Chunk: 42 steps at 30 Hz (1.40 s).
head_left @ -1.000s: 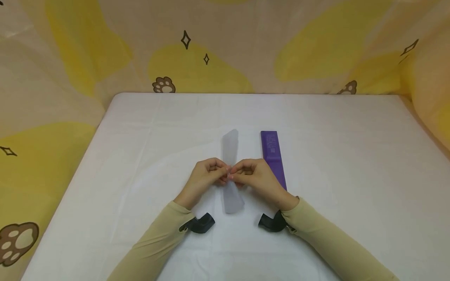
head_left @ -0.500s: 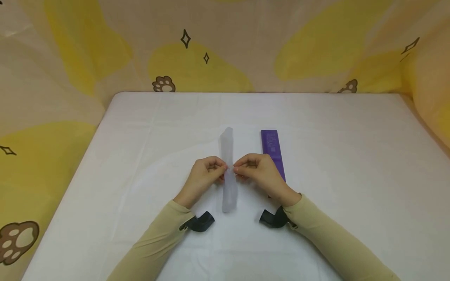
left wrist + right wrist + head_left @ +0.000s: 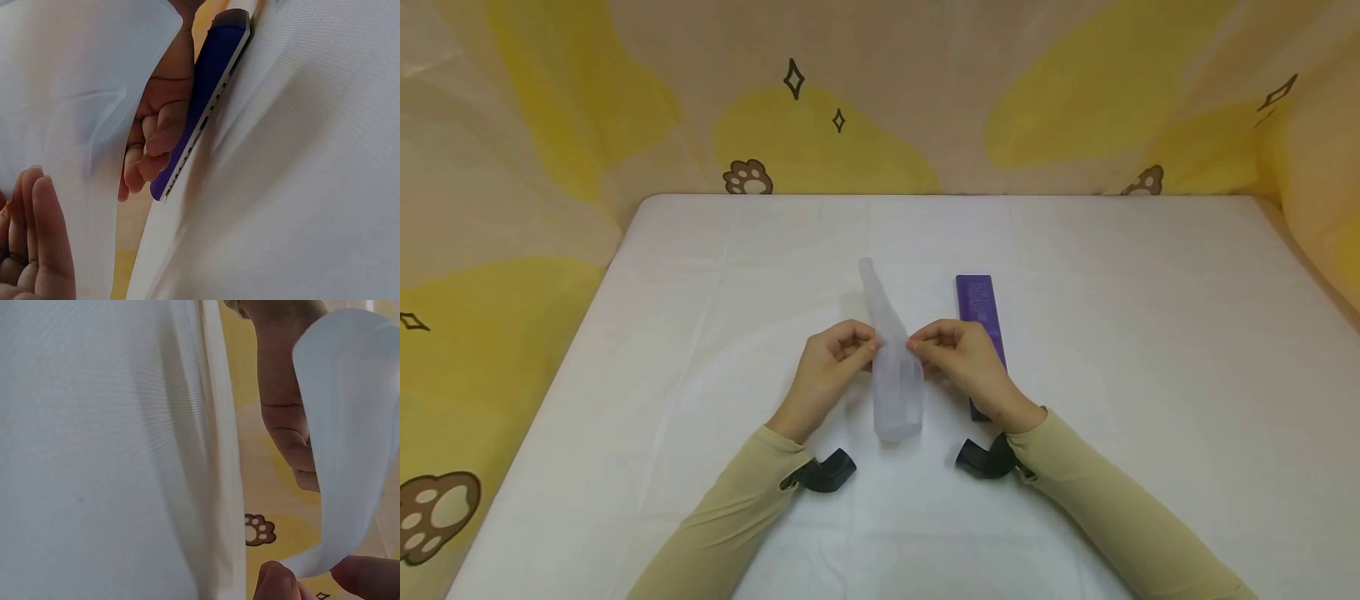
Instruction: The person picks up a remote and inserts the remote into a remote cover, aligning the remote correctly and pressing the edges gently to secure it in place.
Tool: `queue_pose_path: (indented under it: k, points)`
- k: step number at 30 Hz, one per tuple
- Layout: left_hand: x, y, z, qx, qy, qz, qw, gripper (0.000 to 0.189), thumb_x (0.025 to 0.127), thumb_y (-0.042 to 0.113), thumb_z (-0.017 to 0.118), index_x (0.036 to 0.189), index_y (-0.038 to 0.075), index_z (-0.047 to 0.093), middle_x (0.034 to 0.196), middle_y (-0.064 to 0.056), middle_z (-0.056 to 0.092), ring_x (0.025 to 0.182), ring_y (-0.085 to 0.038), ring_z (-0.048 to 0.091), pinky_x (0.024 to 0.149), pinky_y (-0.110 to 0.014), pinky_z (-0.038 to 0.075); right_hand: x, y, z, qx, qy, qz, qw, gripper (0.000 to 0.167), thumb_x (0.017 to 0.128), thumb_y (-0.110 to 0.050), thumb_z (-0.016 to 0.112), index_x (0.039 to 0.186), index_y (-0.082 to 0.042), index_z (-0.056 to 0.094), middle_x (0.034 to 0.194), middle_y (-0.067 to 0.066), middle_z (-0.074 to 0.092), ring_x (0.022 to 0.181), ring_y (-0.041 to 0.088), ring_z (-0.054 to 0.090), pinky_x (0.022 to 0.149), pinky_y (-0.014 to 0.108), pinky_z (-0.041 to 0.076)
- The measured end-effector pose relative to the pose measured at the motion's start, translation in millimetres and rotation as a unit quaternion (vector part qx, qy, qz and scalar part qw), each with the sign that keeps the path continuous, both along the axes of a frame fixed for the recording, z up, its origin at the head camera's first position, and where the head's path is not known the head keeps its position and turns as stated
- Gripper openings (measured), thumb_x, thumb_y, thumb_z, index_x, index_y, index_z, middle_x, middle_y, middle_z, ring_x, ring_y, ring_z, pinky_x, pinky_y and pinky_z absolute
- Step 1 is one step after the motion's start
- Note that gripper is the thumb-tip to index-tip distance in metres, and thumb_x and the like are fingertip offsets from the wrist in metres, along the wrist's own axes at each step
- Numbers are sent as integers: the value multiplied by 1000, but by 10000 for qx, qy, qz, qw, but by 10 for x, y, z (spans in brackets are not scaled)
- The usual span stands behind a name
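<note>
A translucent, frosted plastic sleeve (image 3: pixel 897 404) hangs between the two hands, narrow at its far end and spread wider at the near end. My left hand (image 3: pixel 829 367) pinches its left edge between thumb and fingertips. On the opposite edge, the right hand (image 3: pixel 964 360) pinches it the same way. In the right wrist view, the sleeve (image 3: pixel 347 425) bends down to a thumb and finger that grip its lower part. Creases run across the sleeve (image 3: pixel 69 94) in the left wrist view.
A long, flat purple box (image 3: pixel 976 302) lies on the white-covered table (image 3: pixel 1112 333) behind the right hand, partly hidden by it. Black devices (image 3: pixel 827 472) stick out from both sleeve cuffs. A patterned yellow cloth (image 3: pixel 962 100) hangs beyond the table's far edge.
The hands have moved apart and slightly away from the body. The sleeve's near end has widened into a rounded opening, and its far end now leans left.
</note>
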State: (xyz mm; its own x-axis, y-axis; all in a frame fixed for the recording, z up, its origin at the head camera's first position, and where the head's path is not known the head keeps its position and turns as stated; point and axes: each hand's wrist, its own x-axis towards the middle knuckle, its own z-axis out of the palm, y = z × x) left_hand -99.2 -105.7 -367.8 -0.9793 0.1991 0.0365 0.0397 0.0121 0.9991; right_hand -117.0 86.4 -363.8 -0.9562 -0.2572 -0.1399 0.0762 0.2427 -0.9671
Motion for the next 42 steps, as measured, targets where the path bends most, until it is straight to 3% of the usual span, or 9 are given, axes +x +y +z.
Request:
queue_pose_path:
  k: [6, 13, 17, 21, 24, 29, 42]
  points:
    - [7, -11, 0, 93, -13, -52, 9999, 13, 92, -1, 56, 98, -11, 58, 85, -8, 63, 76, -11, 60, 72, -28, 54, 2, 5, 5, 54, -6, 80, 10000, 19, 88, -11, 64, 96, 6, 69, 88, 11, 70, 72, 16, 62, 68, 32, 54]
    - [-10, -16, 5, 522, -1095, -136, 9925, 15, 92, 10, 53, 79, 2, 56, 75, 1, 59, 70, -12, 58, 67, -28, 52, -2, 13, -5, -353, -136, -166, 9991, 19, 84, -9, 68, 98, 4, 67, 88, 10, 71, 85, 16, 64, 74, 27, 53]
    - [-26, -12, -33, 102, -1433, -125, 9895, 21, 91, 19, 60, 76, 5, 60, 67, 5, 59, 62, -10, 54, 59, -25, 47, 4, 6, -10, -444, -106, -169, 9988, 19, 82, -7, 69, 99, 3, 67, 85, 8, 70, 82, 15, 65, 73, 26, 53]
    - [-25, -15, -64, -425, -1415, -19, 9890, 21, 89, 20, 65, 87, -1, 66, 67, 6, 60, 62, -9, 49, 56, -23, 39, 8, -1, -22, -527, -4, -81, 9986, 20, 82, -4, 70, 99, 5, 66, 83, 8, 69, 77, 13, 65, 69, 26, 52]
    - [-19, -13, -74, -513, -1368, 39, 9893, 24, 88, 18, 66, 95, -4, 66, 73, 3, 63, 67, -9, 51, 59, -22, 40, 12, -3, -29, -545, 65, -47, 9985, 21, 81, -4, 70, 100, 6, 65, 82, 9, 68, 74, 13, 65, 67, 25, 52]
    - [-20, -3, -81, -361, -1337, 39, 9904, 28, 89, 13, 64, 108, -8, 61, 90, -7, 68, 79, -9, 59, 67, -23, 46, 11, -8, -29, -542, 119, -53, 9984, 22, 82, -4, 71, 100, 6, 65, 81, 9, 67, 72, 13, 64, 67, 25, 52]
    - [-32, 3, -74, 178, -1295, -88, 9914, 30, 94, 7, 56, 119, -9, 55, 106, -13, 66, 89, -10, 61, 77, -26, 50, 15, -13, -17, -696, 38, -99, 9975, 22, 81, -4, 71, 99, 5, 62, 83, 9, 67, 72, 13, 65, 71, 27, 54]
